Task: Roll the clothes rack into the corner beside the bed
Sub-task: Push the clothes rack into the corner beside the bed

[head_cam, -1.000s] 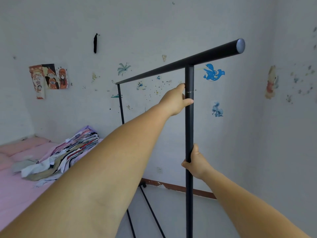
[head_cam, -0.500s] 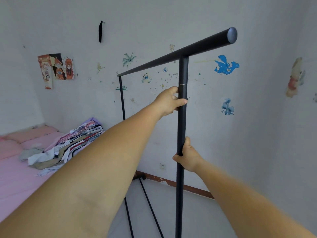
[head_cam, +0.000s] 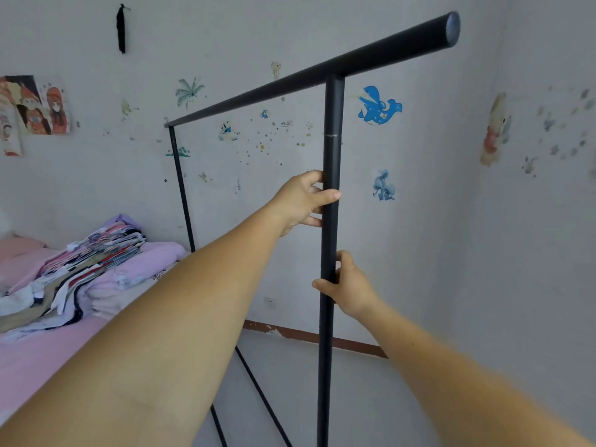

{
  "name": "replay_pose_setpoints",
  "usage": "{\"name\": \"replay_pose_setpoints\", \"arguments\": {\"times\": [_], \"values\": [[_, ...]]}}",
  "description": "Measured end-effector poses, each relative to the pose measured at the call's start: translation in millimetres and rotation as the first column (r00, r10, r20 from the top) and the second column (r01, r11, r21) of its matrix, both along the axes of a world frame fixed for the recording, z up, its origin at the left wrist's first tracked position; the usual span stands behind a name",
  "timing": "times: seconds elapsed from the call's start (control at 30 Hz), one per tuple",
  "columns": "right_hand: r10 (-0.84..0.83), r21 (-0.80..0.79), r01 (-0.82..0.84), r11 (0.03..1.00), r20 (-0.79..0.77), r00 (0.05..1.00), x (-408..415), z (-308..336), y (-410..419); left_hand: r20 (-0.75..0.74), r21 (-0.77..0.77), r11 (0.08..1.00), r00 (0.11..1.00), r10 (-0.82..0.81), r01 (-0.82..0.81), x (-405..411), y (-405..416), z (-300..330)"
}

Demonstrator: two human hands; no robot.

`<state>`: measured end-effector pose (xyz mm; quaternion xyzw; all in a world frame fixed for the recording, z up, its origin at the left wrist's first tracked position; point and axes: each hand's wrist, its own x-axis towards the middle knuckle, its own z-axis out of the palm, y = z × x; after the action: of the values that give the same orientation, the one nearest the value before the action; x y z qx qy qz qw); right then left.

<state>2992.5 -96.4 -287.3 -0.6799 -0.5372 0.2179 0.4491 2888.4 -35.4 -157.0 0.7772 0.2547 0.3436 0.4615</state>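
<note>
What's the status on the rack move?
Left hand and right hand both gripping the near upright of the clothes rack, left above right. Rack upright, bare, alongside the bed, nearing the corner. Nothing visible blocking the floor ahead.

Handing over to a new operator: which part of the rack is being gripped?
Find the black clothes rack beside the pink bed. Take its nearest upright post. The left hand grips it above the right hand; it looks thicker than the far post.

Bare floor open beyond clothes rack, up to the wall. Bed with stacked clothes blocks rack's left side.
</note>
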Motion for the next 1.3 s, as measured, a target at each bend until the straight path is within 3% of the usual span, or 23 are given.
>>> {"name": "replay_pose_setpoints", "arguments": {"times": [0.2,0.37,0.57,0.77,0.9,1.3], "values": [[-0.056,-0.198,0.082,0.977,0.133,0.990,-10,-40,-9,0.031,0.018,0.999,0.999,0.041,-0.042,2,-1,-2],[-0.063,-0.307,0.099,0.947,0.127,0.990,-16,-60,-13,0.076,0.003,0.999,0.996,0.039,-0.040,2,-5,-4],[-0.081,-0.328,0.128,0.936,0.152,0.985,-37,-87,-19,0.084,-0.090,0.995,0.996,-0.037,0.045,-24,-1,-28],[-0.147,-0.329,0.195,0.924,0.167,0.975,-46,-102,-17,-0.130,-0.110,0.992,0.988,-0.081,0.066,-36,1,-67],[-0.170,-0.318,0.220,0.922,0.177,0.969,-47,-101,-15,-0.192,-0.163,0.984,0.976,-0.103,0.072,-35,3,-87],[-0.214,-0.313,0.271,0.910,0.204,0.955,-18,-99,-4,-0.091,-0.148,0.987,0.993,-0.074,0.060,3,7,-104]]}}
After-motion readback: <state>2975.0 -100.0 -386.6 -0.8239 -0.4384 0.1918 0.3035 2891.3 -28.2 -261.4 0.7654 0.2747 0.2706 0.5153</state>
